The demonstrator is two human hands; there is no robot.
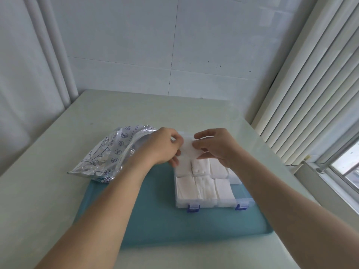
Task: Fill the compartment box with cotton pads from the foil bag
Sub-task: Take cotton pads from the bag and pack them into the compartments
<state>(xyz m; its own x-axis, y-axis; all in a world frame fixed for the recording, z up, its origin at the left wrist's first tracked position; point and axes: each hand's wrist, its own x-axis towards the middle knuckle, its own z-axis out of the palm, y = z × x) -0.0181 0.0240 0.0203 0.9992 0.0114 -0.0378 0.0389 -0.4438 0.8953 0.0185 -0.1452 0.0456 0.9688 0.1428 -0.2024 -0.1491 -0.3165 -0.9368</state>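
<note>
A clear compartment box (196, 204) with blue latches stands on a teal mat, its near compartments holding white cotton pads (204, 186). Over the far left part of the box, both hands hold a stack of white cotton pads (188, 150). My left hand (165, 147) pinches the stack's left edge and my right hand (215, 146) pinches its right edge. The far compartments are hidden behind the hands. The silver foil bag (110, 154) with blue print lies open to the left of the box, its mouth facing the hands.
The teal mat (155, 210) lies on a pale table (48, 200). A tiled wall stands behind the table, white pipes run down at the far left, and slatted blinds and a window frame (334, 166) are at the right.
</note>
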